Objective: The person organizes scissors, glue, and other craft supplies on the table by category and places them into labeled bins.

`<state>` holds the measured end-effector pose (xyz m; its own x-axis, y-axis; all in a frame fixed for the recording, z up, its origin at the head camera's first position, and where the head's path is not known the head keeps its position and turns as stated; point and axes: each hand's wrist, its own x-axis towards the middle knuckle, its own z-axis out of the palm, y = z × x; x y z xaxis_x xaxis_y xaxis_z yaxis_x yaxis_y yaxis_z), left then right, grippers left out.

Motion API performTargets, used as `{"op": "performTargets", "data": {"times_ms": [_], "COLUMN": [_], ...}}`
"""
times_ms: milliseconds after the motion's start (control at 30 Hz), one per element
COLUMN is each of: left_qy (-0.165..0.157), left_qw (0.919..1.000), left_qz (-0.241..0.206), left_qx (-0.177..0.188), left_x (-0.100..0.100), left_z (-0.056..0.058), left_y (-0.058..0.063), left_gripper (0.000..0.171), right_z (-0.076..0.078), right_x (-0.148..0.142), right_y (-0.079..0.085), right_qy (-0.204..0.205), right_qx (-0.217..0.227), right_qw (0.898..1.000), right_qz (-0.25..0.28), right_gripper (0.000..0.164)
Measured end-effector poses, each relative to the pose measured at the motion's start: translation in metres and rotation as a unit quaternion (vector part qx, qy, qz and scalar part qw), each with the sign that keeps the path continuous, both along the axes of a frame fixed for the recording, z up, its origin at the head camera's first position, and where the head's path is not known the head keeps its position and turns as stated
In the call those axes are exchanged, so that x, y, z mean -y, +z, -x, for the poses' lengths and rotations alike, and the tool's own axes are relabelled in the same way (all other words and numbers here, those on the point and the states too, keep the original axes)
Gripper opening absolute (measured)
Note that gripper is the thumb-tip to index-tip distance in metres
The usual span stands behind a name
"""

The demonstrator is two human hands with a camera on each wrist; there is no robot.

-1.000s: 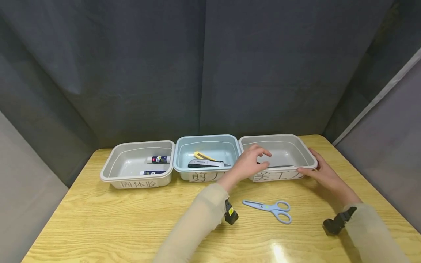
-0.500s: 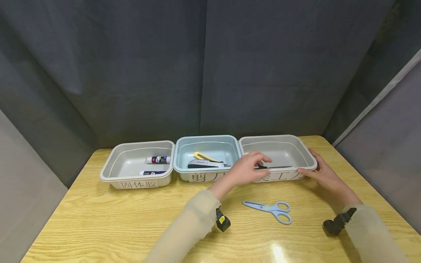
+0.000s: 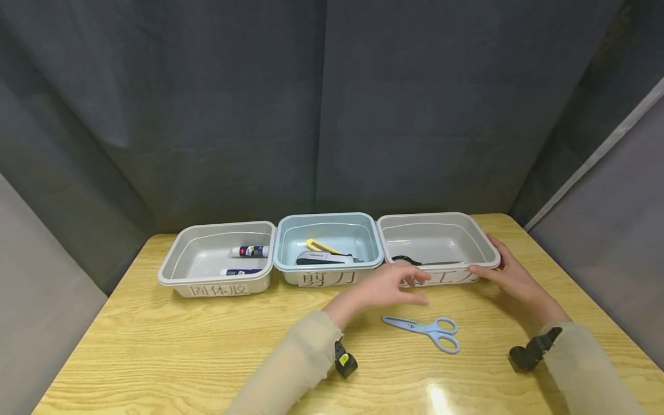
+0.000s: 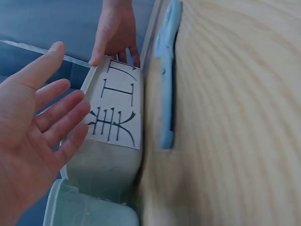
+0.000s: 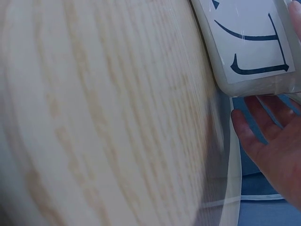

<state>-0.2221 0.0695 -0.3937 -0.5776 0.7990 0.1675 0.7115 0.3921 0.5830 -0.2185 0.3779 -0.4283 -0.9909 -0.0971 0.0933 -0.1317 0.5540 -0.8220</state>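
Observation:
My left hand (image 3: 386, 286) hovers palm inward before the right-hand grey bin (image 3: 438, 219), fingers loosely bent and holding nothing. Light-blue scissors (image 3: 425, 328) lie on the table just below it. My right hand (image 3: 510, 276) holds the right end of that bin, thumb at the front rim and fingers along the side. Within the bin lies a pair of black-handled scissors (image 3: 406, 260), partly hidden by the front wall. In the left wrist view, the left hand (image 4: 35, 136) is spread beside the labelled bin front (image 4: 113, 103). Bin and right hand (image 5: 277, 146) meet in the right wrist view.
A blue bin (image 3: 327, 218) in the middle holds a yellow utility knife (image 3: 320, 246) and a grey-and-black cutter (image 3: 327, 258). The left grey bin (image 3: 178, 253) contains two glue sticks (image 3: 250, 252). Handwritten labels mark the bin fronts. A dark curtain (image 3: 321, 115) hangs behind.
My left hand has withdrawn from over the right grey bin toward the front, uncovering the black scissors' handles. The right hand has stayed on the bin's end.

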Motion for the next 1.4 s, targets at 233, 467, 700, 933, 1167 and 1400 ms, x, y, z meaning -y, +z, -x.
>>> {"op": "performTargets", "data": {"times_ms": [233,467,700,933,1167,1400], "left_qy": [-0.011,-0.020,-0.028,-0.023,-0.025,-0.036], "left_qw": [0.9994,0.9980,0.9968,0.9954,0.9914,0.9826], "left_qz": [0.022,0.044,0.067,0.091,0.129,0.177], "left_qx": [0.023,0.040,0.034,0.021,0.005,-0.042], "left_x": [0.001,0.001,-0.003,-0.006,-0.007,-0.009], "left_z": [-0.003,-0.004,-0.006,-0.006,-0.008,-0.012], "left_y": [-0.012,-0.021,-0.029,-0.039,-0.040,-0.040], "left_gripper": [0.050,0.058,0.056,0.053,0.054,0.049], "right_z": [0.001,0.000,0.000,0.000,0.000,0.002], "right_x": [0.000,-0.001,0.000,0.001,0.000,-0.001], "right_y": [-0.001,0.000,-0.003,-0.005,-0.004,-0.007], "right_qy": [-0.001,-0.003,0.002,0.004,-0.003,0.005], "right_qx": [0.001,0.001,-0.007,-0.015,-0.005,-0.019], "right_qw": [1.000,1.000,1.000,1.000,1.000,1.000], "right_qz": [0.003,-0.003,0.005,0.008,0.002,0.009], "right_gripper": [0.087,0.088,0.086,0.084,0.087,0.085]}}
